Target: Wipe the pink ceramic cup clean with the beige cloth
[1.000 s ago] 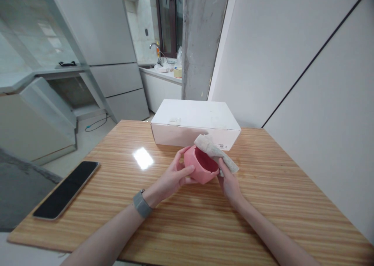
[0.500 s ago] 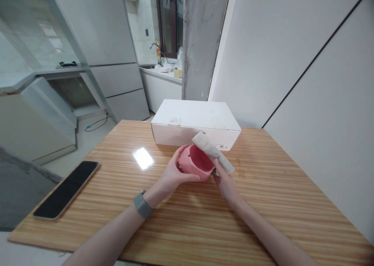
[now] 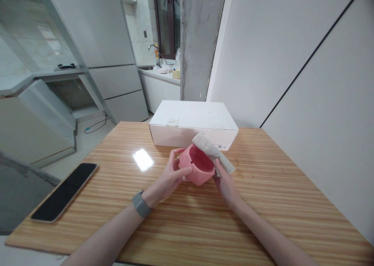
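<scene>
A pink bowl-like container (image 3: pixel 196 173) with a notched rim is held tilted above the table, its opening facing up and right. My left hand (image 3: pixel 172 173) grips its left side, thumb at the near wall and fingers behind. On the other side, my right hand (image 3: pixel 224 182) pinches a folded greyish-beige cloth (image 3: pixel 209 148) against the right rim. The cloth lies along the outside of the far right edge. Some of my right fingers are hidden beneath the cloth and the container.
Behind the hands, a white cardboard box (image 3: pixel 194 119) stands on the wood-grain table (image 3: pixel 263 203). A black-screened phone or tablet (image 3: pixel 64 192) lies near the left edge. A white wall (image 3: pixel 321 114) runs along the right side.
My left hand has shifted its grip, thumb drawn back to the left. The pink container has turned slightly, bringing its notch into another position. The cloth stays at the rim.
</scene>
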{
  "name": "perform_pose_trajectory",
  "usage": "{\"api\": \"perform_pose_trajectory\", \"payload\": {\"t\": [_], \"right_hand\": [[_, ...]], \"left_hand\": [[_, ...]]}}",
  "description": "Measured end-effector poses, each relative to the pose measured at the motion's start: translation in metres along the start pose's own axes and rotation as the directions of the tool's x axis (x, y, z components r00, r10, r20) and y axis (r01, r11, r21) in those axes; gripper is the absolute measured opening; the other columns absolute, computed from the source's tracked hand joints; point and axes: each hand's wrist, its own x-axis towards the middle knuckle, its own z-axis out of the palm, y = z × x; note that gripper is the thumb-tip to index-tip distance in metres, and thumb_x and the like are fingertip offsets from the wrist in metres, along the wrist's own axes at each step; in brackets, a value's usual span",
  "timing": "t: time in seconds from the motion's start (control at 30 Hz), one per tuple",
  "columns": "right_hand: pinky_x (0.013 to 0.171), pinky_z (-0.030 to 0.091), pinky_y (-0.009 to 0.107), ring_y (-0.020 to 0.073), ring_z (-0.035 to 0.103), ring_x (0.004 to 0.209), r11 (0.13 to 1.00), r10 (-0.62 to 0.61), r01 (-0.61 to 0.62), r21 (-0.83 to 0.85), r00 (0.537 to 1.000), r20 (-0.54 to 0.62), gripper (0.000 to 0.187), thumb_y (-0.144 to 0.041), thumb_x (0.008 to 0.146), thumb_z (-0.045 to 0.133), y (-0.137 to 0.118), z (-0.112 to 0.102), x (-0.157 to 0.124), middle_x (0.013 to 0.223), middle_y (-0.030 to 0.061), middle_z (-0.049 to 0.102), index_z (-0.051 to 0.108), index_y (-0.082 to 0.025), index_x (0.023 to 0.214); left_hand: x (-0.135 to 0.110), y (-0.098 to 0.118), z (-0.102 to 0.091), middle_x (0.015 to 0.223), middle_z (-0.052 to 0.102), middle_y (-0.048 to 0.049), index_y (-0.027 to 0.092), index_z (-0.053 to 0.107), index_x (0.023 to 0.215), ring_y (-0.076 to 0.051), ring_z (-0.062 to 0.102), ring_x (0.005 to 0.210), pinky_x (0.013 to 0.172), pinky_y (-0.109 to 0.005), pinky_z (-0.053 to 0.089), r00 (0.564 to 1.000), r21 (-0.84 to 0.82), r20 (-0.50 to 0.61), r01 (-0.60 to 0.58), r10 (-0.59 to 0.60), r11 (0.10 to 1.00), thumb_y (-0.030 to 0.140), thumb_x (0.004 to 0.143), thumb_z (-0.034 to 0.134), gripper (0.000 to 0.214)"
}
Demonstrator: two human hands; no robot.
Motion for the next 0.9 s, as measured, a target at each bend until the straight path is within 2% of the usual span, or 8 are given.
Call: {"api": "perform_pose_trajectory", "payload": {"t": [0.13,0.23,0.33,0.57,0.73,0.8,0.9], "right_hand": [[0.113,0.037,0.044,0.0276,0.054,0.128,1.0,-0.001,0.001,0.007,1.0,0.023,0.038,-0.051,0.078,0.071,-0.007,-0.003,0.0,0.121,0.0005,0.071,0.073,-0.026,0.106],[0.114,0.035,0.045,0.0285,0.055,0.127,1.0,-0.006,0.006,-0.003,0.998,0.059,0.036,-0.049,0.077,0.073,-0.008,-0.003,0.0,0.119,0.0015,0.073,0.074,-0.025,0.104],[0.115,0.034,0.044,0.028,0.055,0.127,1.0,0.01,-0.012,0.018,0.996,0.087,0.038,-0.049,0.076,0.074,-0.008,0.001,-0.001,0.123,0.0011,0.071,0.074,-0.025,0.106],[0.113,0.038,0.046,0.0288,0.055,0.127,1.0,0.016,-0.016,0.01,0.999,-0.048,0.041,-0.05,0.072,0.077,0.001,0.003,-0.002,0.121,0.0005,0.071,0.074,-0.027,0.106],[0.116,0.035,0.046,0.0267,0.05,0.133,1.0,0.006,-0.008,-0.027,0.996,-0.09,0.045,-0.049,0.071,0.078,0.016,0.006,-0.011,0.128,-0.0005,0.067,0.072,-0.029,0.111],[0.118,0.03,0.046,0.0261,0.048,0.134,0.999,0.01,-0.014,-0.032,0.993,-0.118,0.048,-0.05,0.069,0.079,0.02,0.009,-0.016,0.129,-0.0014,0.066,0.071,-0.029,0.113],[0.12,0.027,0.045,0.0257,0.046,0.136,1.0,-0.008,0.005,-0.027,0.99,-0.141,0.051,-0.05,0.068,0.08,0.021,0.011,-0.019,0.13,-0.0016,0.066,0.07,-0.029,0.114]], "left_hand": [[0.002,-0.001,0.0,0.132,0.058,-0.0091,0.025,0.049,0.131,-0.026,0.054,0.12,0.096,-0.033,0.044,0.996,0.028,0.093,-0.015,0.012,0.999,0.013,0.057,0.086,0.083],[0.005,-0.002,-0.001,0.128,0.061,-0.0123,0.02,0.053,0.129,-0.03,0.054,0.12,0.1,-0.038,0.041,0.99,0.072,0.144,0.0,-0.01,0.997,0.012,0.053,0.088,0.084],[0.006,-0.002,-0.003,0.127,0.062,-0.0129,0.019,0.055,0.128,-0.031,0.055,0.119,0.099,-0.04,0.042,0.995,0.118,0.096,-0.033,0.021,0.992,0.014,0.055,0.087,0.08],[0.005,0.002,0.001,0.129,0.06,-0.0115,0.021,0.051,0.13,-0.031,0.054,0.119,0.101,-0.044,0.043,0.989,0.288,-0.056,-0.114,0.136,0.951,0.018,0.052,0.09,0.087],[0.002,0.001,0.009,0.135,0.054,-0.0104,0.024,0.047,0.132,-0.032,0.051,0.124,0.105,-0.045,0.041,0.943,0.447,-0.191,-0.163,0.271,0.88,0.024,0.048,0.091,0.095],[0.0,-0.002,0.009,0.14,0.05,-0.01,0.026,0.042,0.138,-0.032,0.048,0.128,0.108,-0.044,0.039,0.931,0.469,-0.198,-0.185,0.307,0.863,0.025,0.051,0.09,0.099],[-0.002,-0.008,0.008,0.149,0.042,-0.0098,0.029,0.028,0.148,-0.03,0.041,0.136,0.112,-0.042,0.035,0.959,0.372,-0.14,-0.181,0.248,0.91,0.026,0.063,0.085,0.103]]}}
